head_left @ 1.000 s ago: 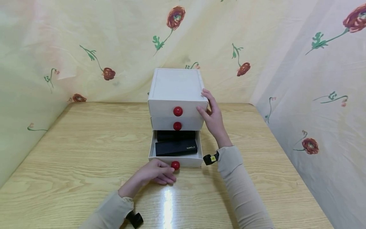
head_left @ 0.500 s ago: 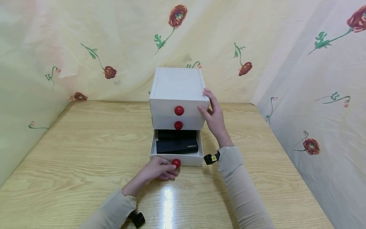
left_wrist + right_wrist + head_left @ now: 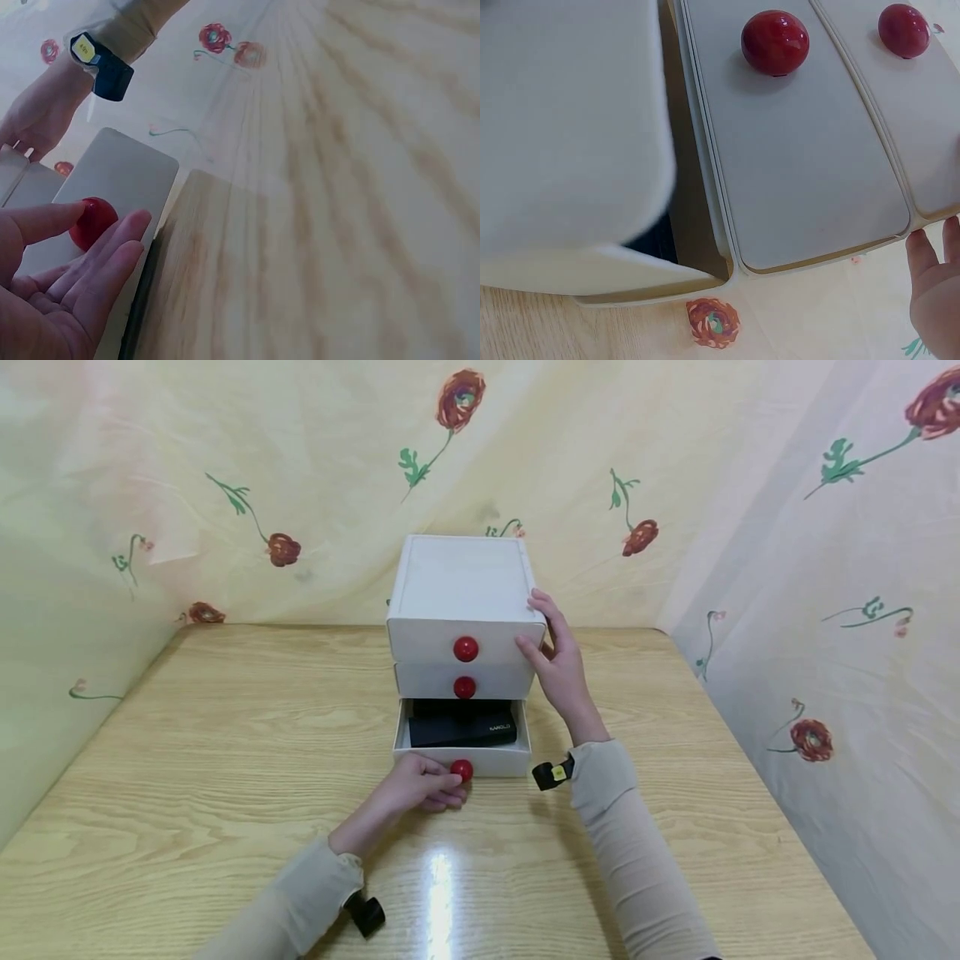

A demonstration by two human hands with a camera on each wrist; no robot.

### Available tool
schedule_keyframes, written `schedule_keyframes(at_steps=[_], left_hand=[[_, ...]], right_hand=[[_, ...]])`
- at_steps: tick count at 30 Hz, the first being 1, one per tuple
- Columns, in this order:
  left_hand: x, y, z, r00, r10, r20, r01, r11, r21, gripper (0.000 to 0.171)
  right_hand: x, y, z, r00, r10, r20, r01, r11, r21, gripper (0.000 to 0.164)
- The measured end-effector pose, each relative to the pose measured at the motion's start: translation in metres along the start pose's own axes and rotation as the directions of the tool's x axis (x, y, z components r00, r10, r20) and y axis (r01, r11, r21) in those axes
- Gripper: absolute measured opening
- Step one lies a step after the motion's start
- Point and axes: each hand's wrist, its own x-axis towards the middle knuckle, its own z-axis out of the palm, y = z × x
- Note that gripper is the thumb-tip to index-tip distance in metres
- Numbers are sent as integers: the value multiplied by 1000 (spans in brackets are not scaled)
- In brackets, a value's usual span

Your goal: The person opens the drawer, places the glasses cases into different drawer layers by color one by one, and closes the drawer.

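A small white drawer cabinet (image 3: 465, 578) with red ball knobs stands on the wooden table. Its bottom drawer (image 3: 495, 763) is partly out, and a black case (image 3: 450, 732) with pale lettering lies in it, with another dark item behind. At that drawer's knob (image 3: 94, 223), my left hand (image 3: 416, 783) presses with the thumb, its other fingers extended below and beside the knob. My right hand (image 3: 558, 668) holds the cabinet's upper right corner, thumb on the front face and fingers along the top edge and side. In the right wrist view only some fingers (image 3: 921, 259) show, against the cabinet's side.
The two upper drawers, with a top knob (image 3: 466, 649) and a middle knob (image 3: 465, 687), are closed. Flower-patterned cloth (image 3: 337, 468) hangs behind and at both sides of the table (image 3: 225, 760). A black wrist camera (image 3: 551, 775) sits at the right cuff.
The bottom drawer has slid inward, and less of the black case shows. My left hand has moved forward with the knob. The right hand stays on the cabinet's corner.
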Motion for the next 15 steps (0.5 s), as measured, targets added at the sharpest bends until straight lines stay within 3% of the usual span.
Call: schedule_keyframes(at_steps=[5,15], left_hand=[[7,2,-3,1000,11,-14,-11,1000,8,26],[18,10,-8,997,-51,-54,54,998,45,24]], right_hand=[[4,11,-1,1000,1,-4,-1,1000,-7,53],[-7,-18,1,1000,0,8,0,1000,-13,51]])
